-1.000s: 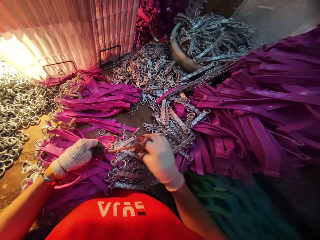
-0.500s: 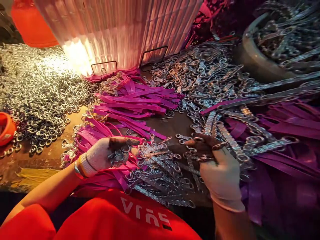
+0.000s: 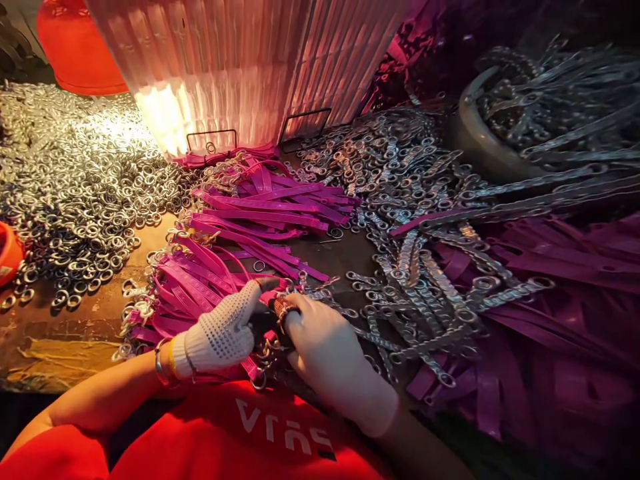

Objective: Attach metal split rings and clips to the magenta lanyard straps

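Observation:
My left hand (image 3: 217, 333), in a dotted white work glove with dark fingertips, is closed on a pink strap (image 3: 269, 296). Against its fingertips is my right hand (image 3: 330, 357), also gloved, its fingers bent and pinched at the strap's end; what lies inside that pinch is hidden. Just below the fingers, several metal rings (image 3: 267, 353) hang beside short pink strap ends. Under and left of my left hand spreads a bundle of pink straps (image 3: 193, 283) with rings on their ends. Silvery eyed metal links (image 3: 380, 293) lie right of my right hand.
A heap of loose metal rings (image 3: 100, 207) covers the left side. Ahead stands a ribbed translucent panel (image 3: 240, 73), brightly lit at its lower left. More links fill a bowl (image 3: 480, 133) at right, above purple straps (image 3: 565, 327). An orange container (image 3: 9, 253) sits at the left edge.
My right hand has moved left from the metal links to meet my left hand. My left hand has turned over, so the rings earlier seen in its palm are now hidden.

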The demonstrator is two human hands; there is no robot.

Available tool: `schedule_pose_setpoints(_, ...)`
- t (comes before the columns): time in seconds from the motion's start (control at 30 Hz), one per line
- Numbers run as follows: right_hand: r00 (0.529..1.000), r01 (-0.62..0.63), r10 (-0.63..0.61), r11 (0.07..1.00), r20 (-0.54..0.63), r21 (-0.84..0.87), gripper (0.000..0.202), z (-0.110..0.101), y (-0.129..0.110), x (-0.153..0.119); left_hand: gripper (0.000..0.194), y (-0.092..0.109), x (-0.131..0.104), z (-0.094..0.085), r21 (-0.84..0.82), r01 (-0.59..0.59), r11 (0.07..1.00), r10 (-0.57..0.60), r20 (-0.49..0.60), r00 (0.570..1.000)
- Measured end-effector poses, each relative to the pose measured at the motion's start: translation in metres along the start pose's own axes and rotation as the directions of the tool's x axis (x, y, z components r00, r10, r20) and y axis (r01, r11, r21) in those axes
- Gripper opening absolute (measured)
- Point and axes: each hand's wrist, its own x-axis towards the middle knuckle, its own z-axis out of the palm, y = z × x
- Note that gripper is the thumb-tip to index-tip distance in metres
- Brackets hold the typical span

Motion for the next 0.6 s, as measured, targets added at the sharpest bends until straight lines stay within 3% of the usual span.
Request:
schedule_pose_setpoints(0.1, 0.998, -0.058, 0.057, 0.997, -0.027, -0.059, 0.014, -0.003, -0.005, -0.008, 0.033, -0.004, -0.003, 0.003, 0.084, 0.021, 0.996, -0.024, 0.038, 0.999)
schedule_pose_setpoints(0.2, 0.995, -0.058, 0.056, 0.998, -0.081, -0.028, 0.006, -0.004, -0.01, -0.015, 0.007, 0.002, -0.002, 0.007, -0.156, 0.211, 0.965, -0.18, 0.191, 0.965)
schedule_pose_setpoints(0.3, 0.984, -0.054, 0.06, 0.998, -0.166, 0.045, 0.006, 0.001, -0.009, -0.02, 0.021, 0.014, 0.004, 0.006, -0.386, 0.417, 0.823, -0.327, 0.278, 0.903)
schedule_pose_setpoints(0.37, 0.975, -0.084, 0.117, 0.982, -0.19, 0.172, 0.011, 0.008, -0.004, -0.024, 0.029, 0.02, 0.016, 0.002, -0.378, 0.416, 0.827, -0.33, 0.274, 0.903)
schedule_pose_setpoints(0.43, 0.959, -0.13, 0.193, 0.951, -0.208, 0.282, 0.018, 0.015, 0.006, -0.027, 0.027, 0.022, 0.037, -0.003, -0.233, 0.318, 0.919, -0.251, 0.278, 0.927)
schedule_pose_setpoints(0.5, 0.931, -0.189, 0.277, 0.923, -0.237, 0.335, 0.022, 0.019, 0.018, -0.03, 0.021, 0.018, 0.068, -0.008, 0.056, 0.119, 0.991, -0.13, 0.265, 0.956)
schedule_pose_setpoints(0.53, 0.911, -0.22, 0.322, 0.909, -0.259, 0.355, 0.022, 0.02, 0.024, -0.032, 0.019, 0.016, 0.086, -0.008, 0.254, 0.0, 0.967, -0.06, 0.229, 0.972)
schedule_pose_setpoints(0.6, 0.876, -0.268, 0.396, 0.875, -0.275, 0.404, 0.021, 0.019, 0.034, -0.034, 0.019, 0.01, 0.122, -0.005, 0.639, -0.142, 0.756, 0.016, 0.199, 0.98)
